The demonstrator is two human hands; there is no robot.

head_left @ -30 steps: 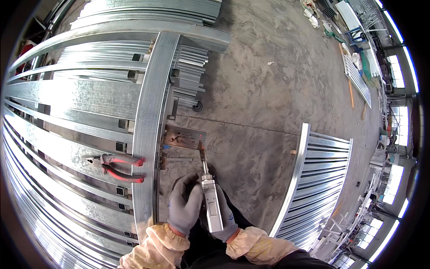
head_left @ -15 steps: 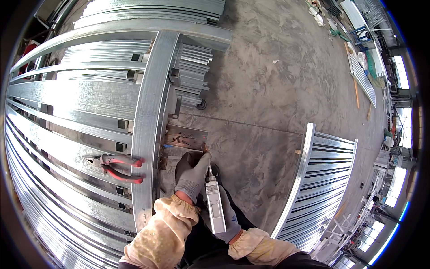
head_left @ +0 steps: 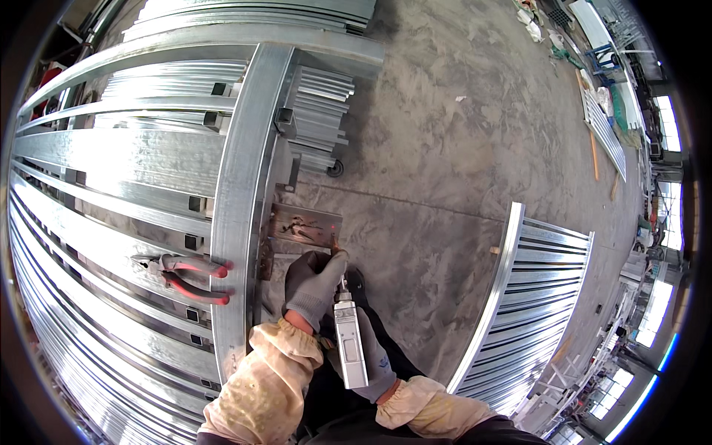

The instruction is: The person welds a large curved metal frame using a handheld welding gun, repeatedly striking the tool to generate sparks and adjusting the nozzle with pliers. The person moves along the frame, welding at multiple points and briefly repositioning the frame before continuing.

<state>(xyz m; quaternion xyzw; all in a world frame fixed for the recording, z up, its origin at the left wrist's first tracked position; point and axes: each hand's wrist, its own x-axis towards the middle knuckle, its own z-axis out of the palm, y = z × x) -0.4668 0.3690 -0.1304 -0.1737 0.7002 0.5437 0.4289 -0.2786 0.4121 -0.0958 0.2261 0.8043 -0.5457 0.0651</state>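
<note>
Right hand [head_left: 378, 368]: wrapped round handheld welding gun [head_left: 350, 343] | Left hand [head_left: 314, 280]: curled at copper nozzle [head_left: 335, 245], grip cannot be told | Red-handled pliers [head_left: 172, 263]: on galvanized frame [head_left: 246, 156]

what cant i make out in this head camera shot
Head view:
Right grey-gloved hand: fingers hidden by the boxy silver handheld tool.
Tool's slim nozzle: partly hidden by left grey-gloved hand.
Dark scraps or marks on rectangular metal plate: too small.
Silver barred metal frame at left: lower edge cut off by fisheye rim.

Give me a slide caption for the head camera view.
Gloved left hand at the front of a silver handheld tool, right hand on its body, red-handled pliers on a metal frame.
</note>
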